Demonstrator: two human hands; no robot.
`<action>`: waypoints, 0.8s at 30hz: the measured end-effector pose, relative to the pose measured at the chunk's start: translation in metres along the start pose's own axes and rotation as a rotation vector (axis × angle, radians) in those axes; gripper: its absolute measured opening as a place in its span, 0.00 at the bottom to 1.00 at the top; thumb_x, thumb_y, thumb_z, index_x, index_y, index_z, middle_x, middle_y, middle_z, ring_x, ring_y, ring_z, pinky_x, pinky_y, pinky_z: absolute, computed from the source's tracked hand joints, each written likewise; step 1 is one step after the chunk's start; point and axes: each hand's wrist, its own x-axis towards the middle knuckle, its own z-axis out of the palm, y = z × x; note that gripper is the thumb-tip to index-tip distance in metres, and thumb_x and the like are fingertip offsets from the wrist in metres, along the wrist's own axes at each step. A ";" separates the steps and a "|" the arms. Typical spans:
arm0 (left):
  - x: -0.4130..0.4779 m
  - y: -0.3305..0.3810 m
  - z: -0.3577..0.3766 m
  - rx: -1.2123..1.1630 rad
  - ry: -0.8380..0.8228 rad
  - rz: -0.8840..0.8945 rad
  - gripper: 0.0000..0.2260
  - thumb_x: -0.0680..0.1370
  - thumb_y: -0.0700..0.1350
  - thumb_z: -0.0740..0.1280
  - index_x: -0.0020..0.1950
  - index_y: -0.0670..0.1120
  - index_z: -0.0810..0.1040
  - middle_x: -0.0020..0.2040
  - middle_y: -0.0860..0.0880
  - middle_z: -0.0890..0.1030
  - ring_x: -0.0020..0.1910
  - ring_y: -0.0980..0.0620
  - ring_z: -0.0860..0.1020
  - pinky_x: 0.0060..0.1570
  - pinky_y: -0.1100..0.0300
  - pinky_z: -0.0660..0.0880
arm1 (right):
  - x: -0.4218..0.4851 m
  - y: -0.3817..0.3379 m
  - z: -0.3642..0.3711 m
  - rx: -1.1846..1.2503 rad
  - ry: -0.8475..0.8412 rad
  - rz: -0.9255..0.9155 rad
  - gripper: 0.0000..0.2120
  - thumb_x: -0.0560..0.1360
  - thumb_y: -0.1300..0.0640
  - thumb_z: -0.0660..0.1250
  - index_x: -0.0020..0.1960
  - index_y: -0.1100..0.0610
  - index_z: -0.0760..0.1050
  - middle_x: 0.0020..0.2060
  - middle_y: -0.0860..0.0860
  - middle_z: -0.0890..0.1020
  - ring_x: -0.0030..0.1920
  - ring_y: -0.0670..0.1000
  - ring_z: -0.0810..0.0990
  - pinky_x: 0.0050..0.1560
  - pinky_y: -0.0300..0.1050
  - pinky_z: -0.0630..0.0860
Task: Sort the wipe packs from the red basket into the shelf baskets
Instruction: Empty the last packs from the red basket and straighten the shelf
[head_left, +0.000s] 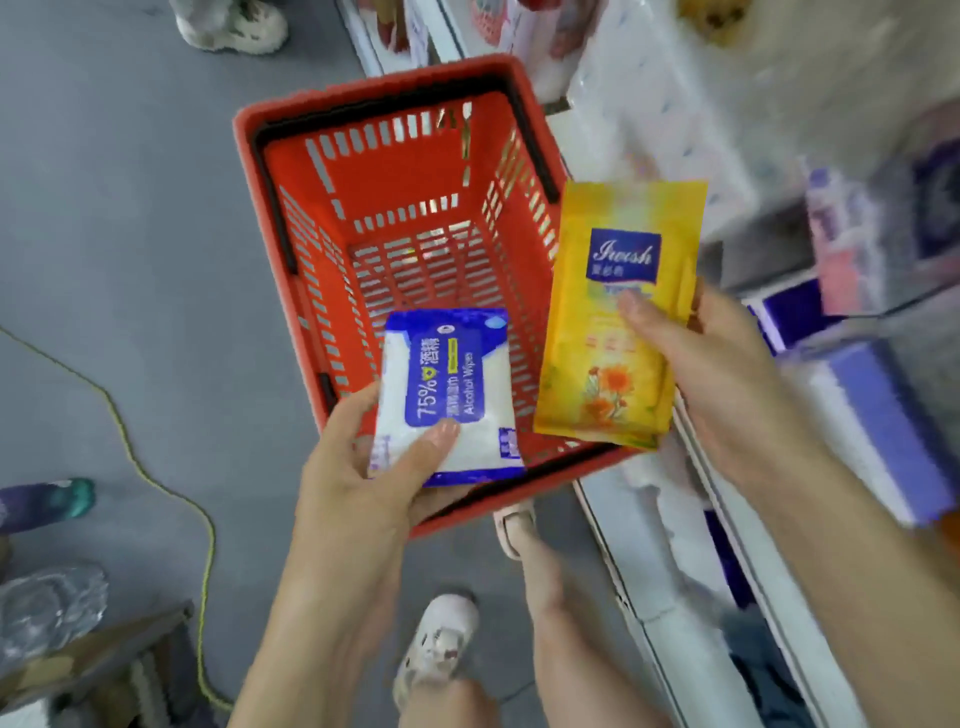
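Underfoot, a wide grey floor (130, 218) is stretching away to the left. Along the right a white metal shelving unit (654, 551) is running up the frame, its stock smearing into pale and purple blur, so I am not making out any shelf baskets on it. Just beside that shelving, a red slotted plastic shopping basket (317, 171) is sitting on the floor with its black handles folded down along the rim. Its slotted bottom is showing bare wherever it is in view; the near corner is hiding behind the packs, so I cannot tell whether anything is lying there. Above the basket's right rim, a tall yellow foil wipe pack with orange flowers (623, 291) is standing upright in the air. The right grip (727, 384) is pinching it, thumb pressing on the front and fingers curling behind. Lower and to the left, over the near end of the basket, a smaller blue-and-white alcohol wipe pack (457, 384) is lying flat in the left grip (374, 467), thumb clamping its front face and fingers wrapping beneath. Judging from this, the emptying of the basket is looking finished or nearly so, while the sorting itself is lagging: both packs are hanging clear of the shelving, and each is waiting to be matched to its own shelf basket
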 end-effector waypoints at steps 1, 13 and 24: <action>-0.033 0.011 0.002 0.065 -0.047 0.032 0.25 0.59 0.49 0.74 0.54 0.46 0.78 0.45 0.47 0.86 0.41 0.50 0.85 0.34 0.59 0.80 | -0.053 -0.005 -0.012 0.073 0.123 -0.048 0.15 0.69 0.51 0.73 0.54 0.52 0.77 0.44 0.45 0.86 0.44 0.45 0.85 0.37 0.38 0.79; -0.247 0.031 -0.002 0.288 -0.463 0.111 0.20 0.65 0.38 0.76 0.54 0.54 0.82 0.49 0.49 0.85 0.44 0.53 0.84 0.38 0.62 0.79 | -0.382 -0.028 -0.077 0.331 0.576 -0.249 0.46 0.65 0.60 0.71 0.73 0.36 0.52 0.49 0.46 0.85 0.47 0.48 0.84 0.42 0.49 0.82; -0.433 0.005 0.097 0.340 -0.816 0.010 0.20 0.64 0.47 0.71 0.55 0.48 0.81 0.48 0.43 0.85 0.42 0.46 0.84 0.34 0.55 0.80 | -0.609 -0.054 -0.183 0.478 0.921 -0.350 0.34 0.52 0.50 0.77 0.58 0.43 0.76 0.49 0.48 0.85 0.45 0.48 0.84 0.38 0.41 0.80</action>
